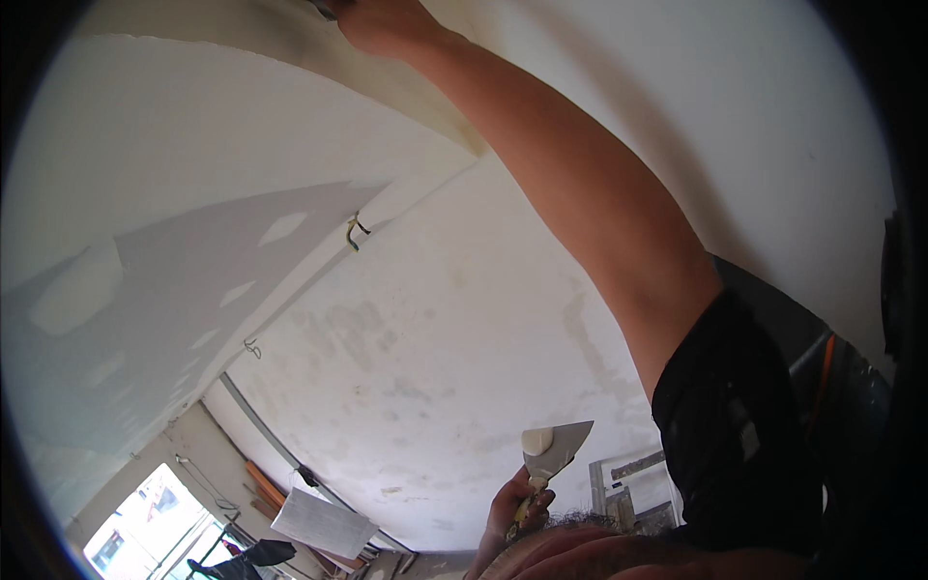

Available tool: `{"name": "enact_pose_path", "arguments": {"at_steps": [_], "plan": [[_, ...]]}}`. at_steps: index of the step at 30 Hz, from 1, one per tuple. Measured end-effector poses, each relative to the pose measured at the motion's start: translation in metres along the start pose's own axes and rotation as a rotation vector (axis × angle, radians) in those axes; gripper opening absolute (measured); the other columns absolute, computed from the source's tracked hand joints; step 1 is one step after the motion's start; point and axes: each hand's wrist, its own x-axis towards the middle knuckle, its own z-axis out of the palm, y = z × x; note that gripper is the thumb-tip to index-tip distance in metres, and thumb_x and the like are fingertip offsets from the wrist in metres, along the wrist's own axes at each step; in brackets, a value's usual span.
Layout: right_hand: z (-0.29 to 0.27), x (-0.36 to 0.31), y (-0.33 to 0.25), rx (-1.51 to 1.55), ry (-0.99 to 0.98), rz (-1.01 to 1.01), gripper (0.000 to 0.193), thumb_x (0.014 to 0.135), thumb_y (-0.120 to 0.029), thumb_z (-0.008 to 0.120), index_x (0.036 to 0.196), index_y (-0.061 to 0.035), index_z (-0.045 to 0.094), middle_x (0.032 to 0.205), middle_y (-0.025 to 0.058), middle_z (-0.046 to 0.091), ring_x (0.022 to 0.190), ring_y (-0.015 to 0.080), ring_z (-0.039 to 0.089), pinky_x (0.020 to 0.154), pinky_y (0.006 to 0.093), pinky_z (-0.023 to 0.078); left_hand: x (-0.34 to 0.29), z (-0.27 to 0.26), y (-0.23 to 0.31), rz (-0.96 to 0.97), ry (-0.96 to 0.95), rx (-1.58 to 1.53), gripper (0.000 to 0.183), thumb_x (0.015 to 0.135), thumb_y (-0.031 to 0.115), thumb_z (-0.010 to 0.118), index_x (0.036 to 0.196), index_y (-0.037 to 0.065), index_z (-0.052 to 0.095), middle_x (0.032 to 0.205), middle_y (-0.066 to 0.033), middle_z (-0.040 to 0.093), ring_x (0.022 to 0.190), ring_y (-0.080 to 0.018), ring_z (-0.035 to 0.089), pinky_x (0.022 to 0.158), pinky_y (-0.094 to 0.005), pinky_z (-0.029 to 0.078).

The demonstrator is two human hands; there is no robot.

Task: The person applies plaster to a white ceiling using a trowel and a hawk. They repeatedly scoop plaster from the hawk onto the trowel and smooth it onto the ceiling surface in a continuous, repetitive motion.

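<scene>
Raised far up past the wall, my right arm reaches the top edge of the picture. My right hand (382, 27) is partly cut off there, closed on something dark of which only a bit shows, against the beige band under the ceiling (445, 121). Low in the middle, my left hand (520, 503) grips the handle of a putty knife (563, 456). Its wide metal blade points up and carries a dab of whitish filler (536, 442).
Grey boarding with pale filler patches (222, 242) slopes on the left. Short wires (356, 232) stick out along its edge. A patchy white wall (435, 329) lies behind. A ladder-like metal frame (633, 488), a bright window (145, 532) and a pale sheet (324, 522) stand lower down.
</scene>
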Motion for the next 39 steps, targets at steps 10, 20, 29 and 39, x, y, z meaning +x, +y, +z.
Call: {"name": "enact_pose_path", "arguments": {"at_steps": [10, 20, 29, 39], "plan": [[0.001, 0.006, -0.007, 0.038, -0.039, 0.047, 0.031, 0.106, -0.01, 0.043, 0.131, -0.001, 0.058, 0.125, 0.0259, 0.066, 0.117, 0.0409, 0.062, 0.098, 0.0497, 0.05, 0.002, -0.007, -0.004, 0.041, -0.141, -0.071, 0.065, 0.092, 0.005, 0.043, 0.155, 0.01, 0.027, 0.108, -0.0156, 0.056, 0.058, -0.014, 0.042, 0.038, -0.0241, 0.042], [0.015, 0.004, 0.012, -0.03, 0.011, -0.024, 0.032, 0.106, -0.011, 0.045, 0.134, -0.0015, 0.056, 0.126, 0.0254, 0.066, 0.12, 0.0407, 0.062, 0.101, 0.0485, 0.05, 0.004, -0.015, -0.001, 0.017, -0.142, -0.077, 0.068, 0.092, 0.005, 0.042, 0.157, 0.011, 0.025, 0.109, -0.0151, 0.057, 0.057, -0.0135, 0.042, 0.039, -0.0238, 0.043], [0.014, -0.001, -0.002, 0.062, -0.056, 0.046, 0.037, 0.103, -0.006, 0.045, 0.136, -0.0018, 0.059, 0.133, 0.0232, 0.064, 0.122, 0.0369, 0.062, 0.105, 0.0442, 0.049, 0.005, -0.023, 0.004, -0.026, -0.13, -0.045, 0.066, 0.093, 0.008, 0.042, 0.157, 0.013, 0.025, 0.085, -0.0142, 0.052, 0.05, -0.0135, 0.039, 0.038, -0.0237, 0.041], [0.005, -0.017, -0.028, 0.163, -0.215, 0.05, 0.047, 0.096, 0.002, 0.046, 0.141, -0.0004, 0.058, 0.138, 0.0262, 0.06, 0.124, 0.0346, 0.062, 0.112, 0.0389, 0.045, 0.004, -0.017, 0.007, -0.035, -0.075, -0.002, 0.064, 0.093, 0.009, 0.044, 0.154, 0.013, 0.027, 0.079, -0.0144, 0.052, 0.048, -0.0138, 0.04, 0.036, -0.0237, 0.04]]}}
